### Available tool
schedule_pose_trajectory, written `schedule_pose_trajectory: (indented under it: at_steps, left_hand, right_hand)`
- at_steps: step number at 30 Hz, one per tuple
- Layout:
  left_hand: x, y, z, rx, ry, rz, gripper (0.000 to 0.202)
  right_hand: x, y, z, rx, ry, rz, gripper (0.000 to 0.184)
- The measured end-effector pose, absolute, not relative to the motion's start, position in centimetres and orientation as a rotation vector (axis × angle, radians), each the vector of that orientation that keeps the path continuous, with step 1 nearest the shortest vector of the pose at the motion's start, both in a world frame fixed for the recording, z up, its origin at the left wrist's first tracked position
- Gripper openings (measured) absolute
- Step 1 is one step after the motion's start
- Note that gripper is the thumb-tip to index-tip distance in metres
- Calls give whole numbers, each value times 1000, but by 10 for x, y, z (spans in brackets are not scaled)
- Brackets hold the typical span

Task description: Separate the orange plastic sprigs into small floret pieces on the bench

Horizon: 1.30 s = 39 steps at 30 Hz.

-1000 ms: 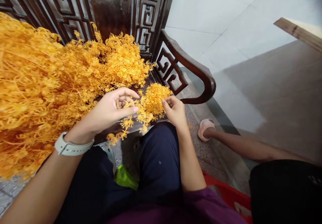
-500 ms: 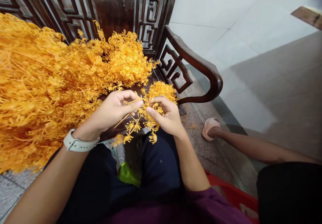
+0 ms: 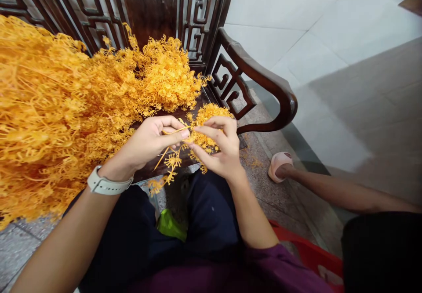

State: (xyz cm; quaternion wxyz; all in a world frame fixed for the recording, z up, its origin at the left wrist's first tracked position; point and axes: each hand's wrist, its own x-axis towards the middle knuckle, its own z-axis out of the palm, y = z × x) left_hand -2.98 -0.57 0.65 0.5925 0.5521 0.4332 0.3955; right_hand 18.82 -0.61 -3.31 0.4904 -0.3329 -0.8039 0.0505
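Note:
My left hand point(image 3: 151, 140), with a pale watch at the wrist, pinches the thin stems of an orange-yellow plastic flower sprig point(image 3: 172, 161). Its small spidery blossoms dangle below my fingers, over the gap between my knees. Close by on the right, my right hand point(image 3: 221, 146) has its thumb and forefinger spread apart at the stem ends. Behind the right fingers lies a small heap of like blossoms point(image 3: 212, 110) on the dark wooden seat. A far bigger pile of orange-yellow plastic sprigs point(image 3: 72, 104) fills the left side.
The carved wooden bench has a curved armrest point(image 3: 263, 69) at the right and a latticed back point(image 3: 150, 12). Another person's leg point(image 3: 336, 189) with a pink slipper point(image 3: 279, 165) reaches in from the right. A red plastic piece point(image 3: 296, 244) and something bright green point(image 3: 170, 226) sit lower down.
My right fingers have opened and spread from their pinch on the sprig. Some blossoms that hung beneath the right hand no longer show there. The left hand keeps its pinch.

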Motion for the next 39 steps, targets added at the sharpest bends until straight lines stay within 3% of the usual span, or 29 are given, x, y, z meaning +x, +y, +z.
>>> schedule_pose_trajectory:
  at_steps: [7, 12, 17, 29, 34, 39]
  left_hand:
    - [-32, -5, 4, 1426, 1046, 913, 25]
    - [-25, -6, 5, 1426, 1002, 1015, 21]
    - [-11, -10, 2, 1301, 839, 1006, 34]
    - [-6, -16, -9, 1613, 956, 834, 23]
    - [-8, -16, -3, 1724, 996, 929, 23]
    - [-10, -19, -3, 1881, 1017, 738, 22]
  right_hand:
    - [185, -7, -33, -668, -1927, 304, 14]
    - [183, -11, -36, -737, -1550, 856, 13]
    - [182, -11, -36, -788, -1426, 1188, 26]
    - [184, -5, -43, -905, -1404, 1090, 38]
    - [186, -4, -44, -893, -1403, 1125, 35]
    - [186, -4, -43, -882, -1447, 1135, 28]
